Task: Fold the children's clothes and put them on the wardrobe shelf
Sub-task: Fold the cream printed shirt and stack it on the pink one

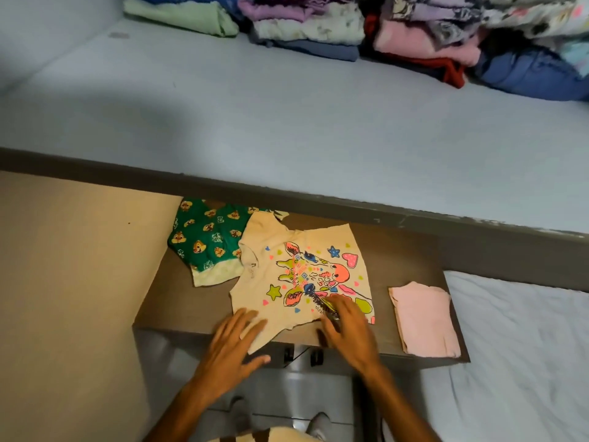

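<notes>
A cream children's T-shirt (287, 269) with a bright giraffe print lies spread flat on a small brown table (178, 301). My left hand (232, 346) rests flat with spread fingers on the shirt's near left corner. On the near right part of the shirt, over the print, my right hand (347, 330) lies flat with fingers apart. A green garment (207, 240) with cartoon faces lies partly under the shirt's far left side. A folded pink garment (424, 320) sits at the table's right end. Neither hand grips cloth.
A light blue wardrobe shelf (287, 116) runs across above the table, with stacks of folded clothes (318, 23) along its back right. A bed with a white sheet (522, 362) is at the right. Beige floor (70, 282) lies left of the table.
</notes>
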